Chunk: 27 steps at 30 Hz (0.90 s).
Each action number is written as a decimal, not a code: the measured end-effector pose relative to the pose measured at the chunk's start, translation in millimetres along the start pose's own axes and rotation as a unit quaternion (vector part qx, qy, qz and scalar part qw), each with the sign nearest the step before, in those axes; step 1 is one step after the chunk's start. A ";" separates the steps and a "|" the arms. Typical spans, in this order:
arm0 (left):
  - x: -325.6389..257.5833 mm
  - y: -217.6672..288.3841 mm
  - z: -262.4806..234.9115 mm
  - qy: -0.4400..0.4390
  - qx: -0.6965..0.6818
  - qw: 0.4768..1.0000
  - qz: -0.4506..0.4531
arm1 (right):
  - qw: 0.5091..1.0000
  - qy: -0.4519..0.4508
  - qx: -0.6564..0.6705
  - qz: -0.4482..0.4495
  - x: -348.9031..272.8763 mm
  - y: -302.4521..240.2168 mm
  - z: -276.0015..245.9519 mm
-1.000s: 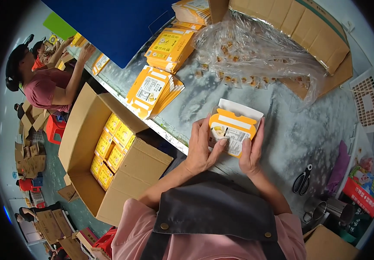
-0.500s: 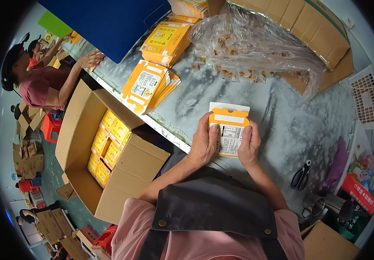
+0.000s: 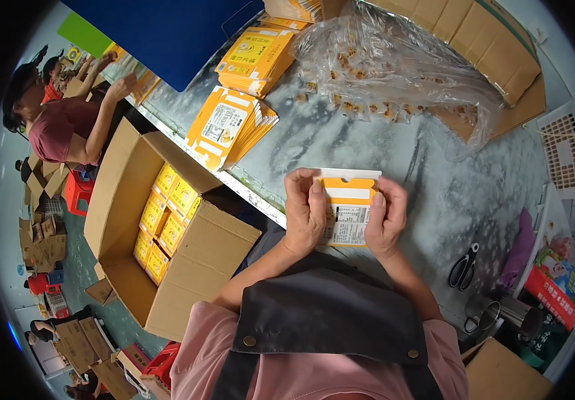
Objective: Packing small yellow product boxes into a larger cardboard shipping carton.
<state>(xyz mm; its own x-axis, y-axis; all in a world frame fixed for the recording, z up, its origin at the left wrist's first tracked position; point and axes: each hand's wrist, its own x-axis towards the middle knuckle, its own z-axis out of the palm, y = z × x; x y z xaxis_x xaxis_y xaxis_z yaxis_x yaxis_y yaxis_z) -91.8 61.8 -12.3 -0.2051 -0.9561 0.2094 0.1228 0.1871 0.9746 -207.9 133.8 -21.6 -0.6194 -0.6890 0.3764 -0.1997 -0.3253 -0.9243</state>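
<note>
Between both hands is a yellow and white carton (image 3: 348,217) with a printed panel facing up and a white flap at its far end. My left hand (image 3: 304,212) grips its left side, thumb on the face and fingers curled up by the flap. On the opposite edge, my right hand (image 3: 386,217) holds it the same way, fingers at the flap's right corner. To the left, a fanned stack of flat yellow cartons (image 3: 224,127) lies on the table (image 3: 394,153). Behind it sits another stack of flat yellow cartons (image 3: 255,57).
An open cardboard box (image 3: 201,270) holding several yellow packs stands left of the table. Clear plastic bags (image 3: 394,73) with small packets lie at the back. Black scissors (image 3: 463,268) and metal cups (image 3: 501,315) are at right. A co-worker (image 3: 67,127) works beyond the blue board (image 3: 167,33).
The carton has come slightly toward me and left. My fingers have shifted up to its far flap, which now looks narrower. The co-worker's hands have lifted.
</note>
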 end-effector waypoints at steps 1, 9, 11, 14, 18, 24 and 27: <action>-0.6 -1.6 -3.3 0.000 0.000 1.000 0.000 | 0.997 -0.021 -0.058 -0.050 1.5 1.9 -2.1; 1.3 -7.6 -17.7 -0.102 0.122 0.986 0.043 | 0.975 -0.103 -0.179 -0.089 12.9 -1.1 -10.8; 1.3 -7.3 -18.4 -0.112 0.142 0.982 0.059 | 0.979 -0.099 -0.172 -0.054 11.4 0.1 -9.7; -0.4 -5.3 -18.3 -0.116 0.151 0.980 0.058 | 0.981 -0.097 -0.166 -0.006 10.1 4.1 -8.4; -1.4 -1.8 -21.2 -0.141 0.090 0.985 0.038 | 0.985 -0.075 -0.151 -0.042 13.0 -3.6 -2.2; -12.0 -4.4 -25.0 -0.176 0.050 0.981 0.063 | 0.997 0.030 0.020 -0.062 11.5 -4.7 3.1; -9.9 -3.2 -30.5 -0.181 0.068 0.964 0.181 | 0.990 -0.013 -0.052 -0.132 15.4 -8.7 -5.9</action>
<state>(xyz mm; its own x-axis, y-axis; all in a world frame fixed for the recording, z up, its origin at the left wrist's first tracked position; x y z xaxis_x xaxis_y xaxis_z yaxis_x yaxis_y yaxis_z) -60.5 63.8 -20.0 -0.5008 -0.6861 0.5276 0.1268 0.5449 0.8289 -220.1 129.9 -8.1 -0.5164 -0.6056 0.6055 -0.4294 -0.4287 -0.7949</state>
